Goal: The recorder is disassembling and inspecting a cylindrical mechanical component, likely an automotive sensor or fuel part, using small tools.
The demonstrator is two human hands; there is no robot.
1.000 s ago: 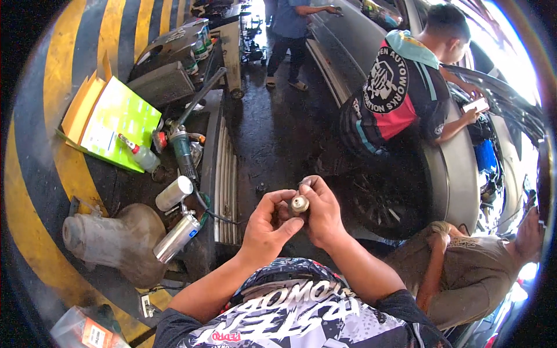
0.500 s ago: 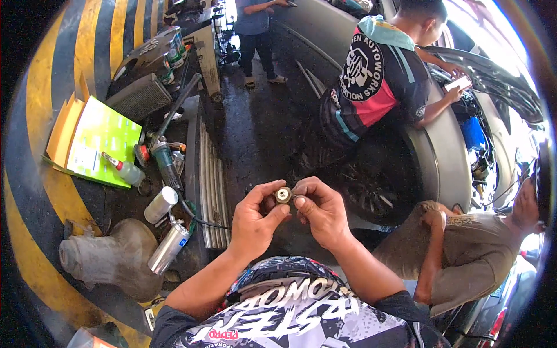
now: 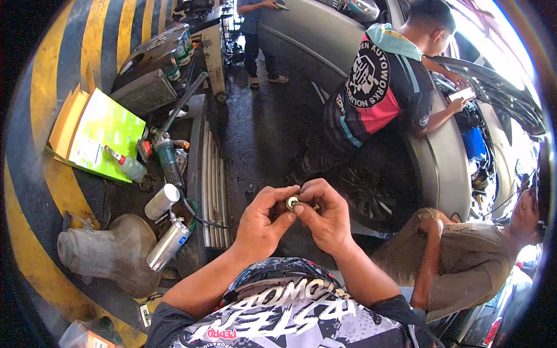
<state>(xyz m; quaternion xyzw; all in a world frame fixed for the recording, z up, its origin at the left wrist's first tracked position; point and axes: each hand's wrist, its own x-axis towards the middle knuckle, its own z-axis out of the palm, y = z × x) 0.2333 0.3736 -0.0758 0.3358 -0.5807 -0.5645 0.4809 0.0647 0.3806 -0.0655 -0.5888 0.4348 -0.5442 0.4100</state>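
In front of my chest both hands meet around a small round metal fitting with a pale centre. My left hand pinches it between thumb and fingers. From the other side, my right hand is closed, with its thumb tip at the fitting's face. A tiny brass-coloured bit shows between the right fingers; most of what they hold is hidden.
At left a bench carries an angle grinder, a spray can, a silver can, a clear bottle and a green box. A grey car and a person with a phone are ahead right; another person sits at right.
The fitting has turned and shifted slightly right and down. My right thumb has come onto its face, and the hands are closer together.
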